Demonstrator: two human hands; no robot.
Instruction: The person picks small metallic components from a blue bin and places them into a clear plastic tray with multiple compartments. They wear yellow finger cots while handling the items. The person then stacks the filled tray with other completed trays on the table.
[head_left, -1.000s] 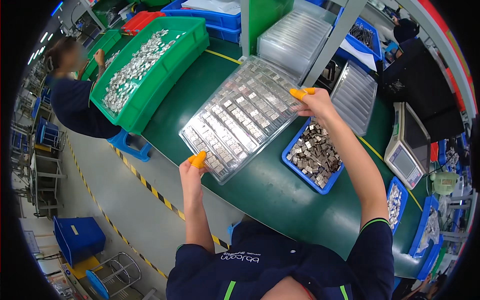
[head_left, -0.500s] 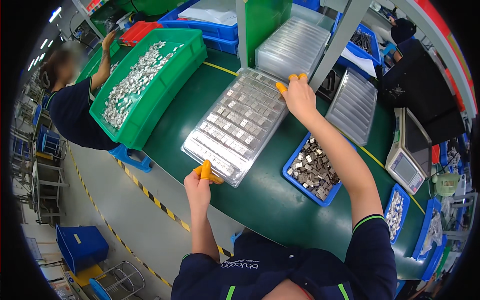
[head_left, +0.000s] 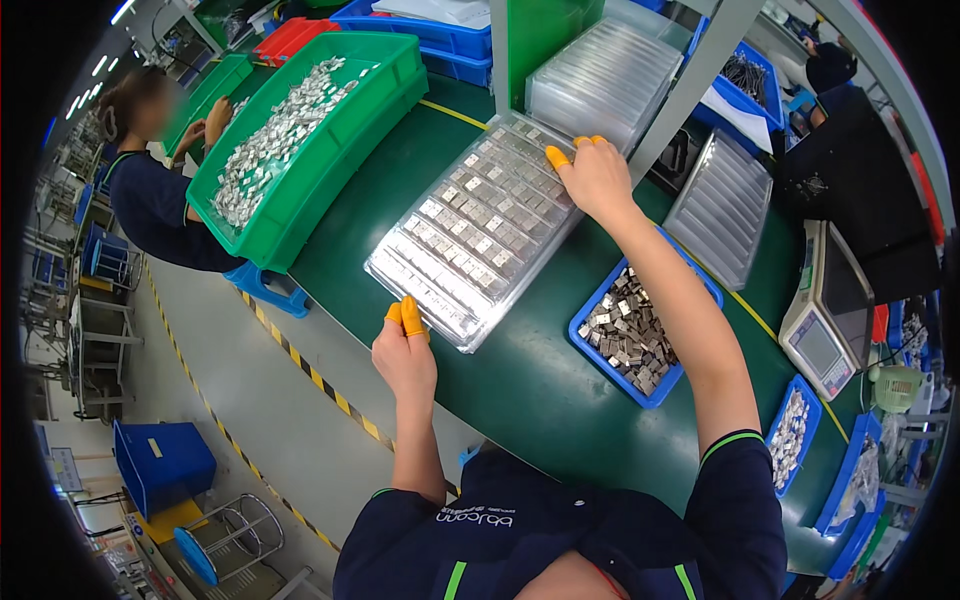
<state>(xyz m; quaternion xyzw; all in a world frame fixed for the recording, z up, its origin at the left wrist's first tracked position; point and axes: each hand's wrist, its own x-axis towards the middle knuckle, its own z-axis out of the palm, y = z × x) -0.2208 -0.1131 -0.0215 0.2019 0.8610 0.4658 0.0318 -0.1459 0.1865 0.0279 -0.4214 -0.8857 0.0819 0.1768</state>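
A clear plastic tray (head_left: 470, 225) with rows of small silvery metal parts lies tilted across the green bench. My left hand (head_left: 405, 350), with yellow finger cots, pinches its near left corner between thumb and fingers. At the tray's far right edge my right hand (head_left: 597, 185) is closed on the rim, yellow cots on thumb and fingers; part of the grip is hidden by the hand itself. Under my right forearm stands a blue bin (head_left: 650, 402) heaped with loose metal parts.
Empty clear trays are stacked (head_left: 600, 85) behind the tray, near a grey post (head_left: 690, 85). Another clear tray (head_left: 722, 205) lies right of my forearm, with a scale (head_left: 825, 320) beyond. A large green bin (head_left: 345, 150) stands left. A co-worker (head_left: 160, 200) sits beyond it.
My left fingers have shifted along the tray's near corner, away from its front edge. My right hand stays at the far right rim. The co-worker's raised arm has come down.
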